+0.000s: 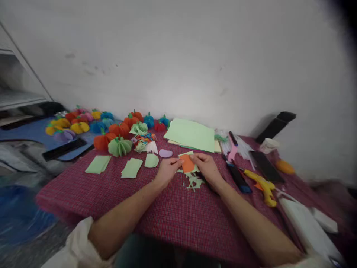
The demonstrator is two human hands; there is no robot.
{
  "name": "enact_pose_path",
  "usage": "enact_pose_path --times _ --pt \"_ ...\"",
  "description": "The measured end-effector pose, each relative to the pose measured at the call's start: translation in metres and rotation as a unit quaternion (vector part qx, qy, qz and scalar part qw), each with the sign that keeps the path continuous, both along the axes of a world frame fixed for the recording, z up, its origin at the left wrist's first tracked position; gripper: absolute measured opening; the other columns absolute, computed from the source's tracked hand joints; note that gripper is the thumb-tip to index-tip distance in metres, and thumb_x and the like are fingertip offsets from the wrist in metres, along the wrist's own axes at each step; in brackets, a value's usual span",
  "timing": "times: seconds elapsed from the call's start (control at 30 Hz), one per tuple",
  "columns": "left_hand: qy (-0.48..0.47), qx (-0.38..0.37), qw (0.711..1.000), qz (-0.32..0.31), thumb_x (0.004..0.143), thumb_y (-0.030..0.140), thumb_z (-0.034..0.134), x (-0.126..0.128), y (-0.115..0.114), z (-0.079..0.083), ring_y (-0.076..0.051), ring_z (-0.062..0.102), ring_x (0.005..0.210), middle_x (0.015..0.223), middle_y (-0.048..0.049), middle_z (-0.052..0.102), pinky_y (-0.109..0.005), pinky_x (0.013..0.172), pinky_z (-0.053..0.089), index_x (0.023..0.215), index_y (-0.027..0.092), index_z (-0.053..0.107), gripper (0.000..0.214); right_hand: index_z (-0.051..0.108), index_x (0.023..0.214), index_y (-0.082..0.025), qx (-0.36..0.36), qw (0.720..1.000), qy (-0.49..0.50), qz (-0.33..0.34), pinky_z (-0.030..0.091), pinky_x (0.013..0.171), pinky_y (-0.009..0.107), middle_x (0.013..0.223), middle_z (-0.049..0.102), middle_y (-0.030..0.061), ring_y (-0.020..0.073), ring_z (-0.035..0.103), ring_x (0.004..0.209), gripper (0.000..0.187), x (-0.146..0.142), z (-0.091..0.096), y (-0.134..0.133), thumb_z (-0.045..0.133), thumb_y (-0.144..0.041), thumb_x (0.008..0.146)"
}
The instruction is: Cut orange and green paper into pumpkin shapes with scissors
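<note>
My left hand (168, 171) pinches the left edge of a small orange paper piece (187, 163), rounded on one side. My right hand (206, 168) closes on its right edge. Light green paper (186, 153) shows behind the orange piece, within the same grip. Below the hands lie thin green paper scraps (194, 182). Something dark is partly hidden under my right hand; I cannot make out what. Left of my hands are a cut green stack with a rounded edge (151, 160), a lilac paper piece (165, 153) and a square green stack (132, 168).
Another green stack (98, 164) lies further left. Paper pumpkins (119, 130) in several colours fill the back left. Large green sheets (192, 134) lie against the wall. On the right are a blue-black cutter (238, 176), a yellow glue gun (262, 186), a dark phone-like slab (266, 166) and a paper cup (269, 145).
</note>
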State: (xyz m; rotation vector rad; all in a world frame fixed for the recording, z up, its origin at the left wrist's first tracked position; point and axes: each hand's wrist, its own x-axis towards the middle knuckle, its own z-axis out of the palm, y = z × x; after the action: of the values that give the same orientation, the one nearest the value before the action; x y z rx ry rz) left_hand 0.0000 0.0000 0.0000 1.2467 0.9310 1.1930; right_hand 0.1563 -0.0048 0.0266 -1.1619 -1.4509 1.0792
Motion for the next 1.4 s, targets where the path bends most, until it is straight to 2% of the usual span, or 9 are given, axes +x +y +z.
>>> enact_pose_path --times 0.23,0.57,0.83,1.0,1.1,1.2,1.3,1.4 --pt "-0.022 -0.01 0.999 -0.026 0.067 0.041 0.061 0.002 0.002 -0.004 -0.013 0.052 0.063 0.07 -0.0039 0.065 -0.025 0.061 0.041 0.076 0.01 0.068 0.033 0.067 0.079 -0.014 -0.009 1.0 0.003 -0.023 0.03 0.041 0.019 0.057 0.057 -0.0017 0.008 0.042 0.045 0.034 0.0 0.001 -0.001 0.055 -0.045 0.073" --pt "-0.019 -0.005 0.999 -0.035 0.067 0.042 0.061 0.002 0.002 -0.005 -0.013 0.053 0.065 0.071 -0.0035 0.065 -0.025 0.063 0.04 0.077 0.011 0.068 0.034 0.068 0.077 -0.015 0.006 0.999 0.045 -0.024 0.042 0.056 0.024 0.068 0.066 0.0012 0.0119 0.054 0.056 0.027 0.001 -0.005 0.003 0.061 -0.04 0.07" --pt "0.005 0.003 0.999 -0.032 0.068 0.044 0.059 0.002 0.002 -0.006 -0.011 0.049 0.059 0.062 -0.0004 0.06 -0.023 0.058 0.036 0.069 0.011 0.066 0.034 0.068 0.075 -0.015 0.02 0.999 0.024 -0.041 0.041 0.055 0.023 0.067 0.065 0.0009 0.012 0.054 0.056 0.026 0.001 -0.007 0.004 0.063 -0.04 0.069" --pt "-0.006 0.0 0.999 -0.041 0.068 0.044 0.059 0.002 0.002 -0.006 -0.012 0.049 0.06 0.063 -0.0009 0.061 -0.023 0.059 0.038 0.07 0.011 0.066 0.034 0.067 0.076 -0.015 0.019 0.999 0.022 -0.038 0.043 0.056 0.025 0.068 0.065 0.0012 0.0139 0.056 0.058 0.03 0.0 -0.008 0.004 0.057 -0.044 0.073" --pt "-0.022 -0.002 0.999 -0.033 0.067 0.043 0.061 0.002 0.001 -0.005 -0.01 0.047 0.057 0.059 -0.0001 0.058 -0.022 0.057 0.036 0.066 0.011 0.065 0.032 0.061 0.09 -0.018 0.076 0.993 0.029 -0.082 0.046 0.065 0.027 0.08 0.065 0.0015 0.0148 0.058 0.07 0.027 0.001 -0.006 0.005 0.059 -0.039 0.073" --pt "-0.035 -0.02 0.999 -0.022 0.066 0.044 0.061 0.002 0.001 -0.004 -0.009 0.044 0.054 0.058 0.0001 0.057 -0.022 0.054 0.034 0.065 0.011 0.065 0.033 0.057 0.09 -0.021 0.202 0.971 -0.036 -0.12 0.043 0.083 0.033 0.1 0.061 0.0044 0.017 0.056 0.091 0.02 0.004 0.0 0.003 0.059 -0.031 0.074" --pt "-0.031 -0.02 0.999 -0.022 0.066 0.045 0.061 0.002 0.001 -0.005 -0.009 0.043 0.053 0.058 0.0011 0.056 -0.021 0.053 0.033 0.066 0.011 0.064 0.034 0.062 0.083 -0.022 0.286 0.943 -0.144 -0.088 0.036 0.094 0.036 0.114 0.055 0.0056 0.0186 0.049 0.107 0.01 0.004 0.003 -0.001 0.057 -0.026 0.076" --pt "-0.016 0.003 0.999 -0.029 0.069 0.046 0.058 0.001 0.002 -0.008 -0.009 0.044 0.056 0.062 0.0008 0.057 -0.022 0.055 0.034 0.07 0.012 0.065 0.035 0.064 0.09 -0.023 0.305 0.93 -0.192 -0.077 0.039 0.093 0.035 0.114 0.055 0.0059 0.0184 0.05 0.106 0.016 0.001 0.001 -0.002 0.056 -0.025 0.077"
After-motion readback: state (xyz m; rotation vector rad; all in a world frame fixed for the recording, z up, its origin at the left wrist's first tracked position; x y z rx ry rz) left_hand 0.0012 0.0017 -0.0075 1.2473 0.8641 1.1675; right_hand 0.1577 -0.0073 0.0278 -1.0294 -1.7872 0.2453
